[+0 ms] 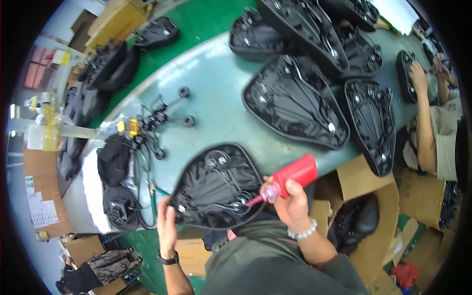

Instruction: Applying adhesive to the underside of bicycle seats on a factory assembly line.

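Observation:
A black bicycle saddle (pixel 214 189) lies upside down at the table's near edge, its underside and metal-and-black frame showing. My left hand (pixel 166 225) grips its left edge, fingers and thumb close together against the rim. In my right hand (pixel 291 201) is a red squeeze bottle (pixel 295 177), tilted so that its thin pointed nozzle aims down and left. The nozzle tip is at the saddle's near right part, by a shiny round fitting; whether it touches cannot be made out.
Several upturned saddles (pixel 295 103) crowd the table's far right. Black headset-like straps and a yellow-and-black device (pixel 128 128) lie on the left. An open cardboard box (pixel 388 216) holding a black saddle stands right of me. At far right, another person's hand (pixel 418 76) touches a saddle.

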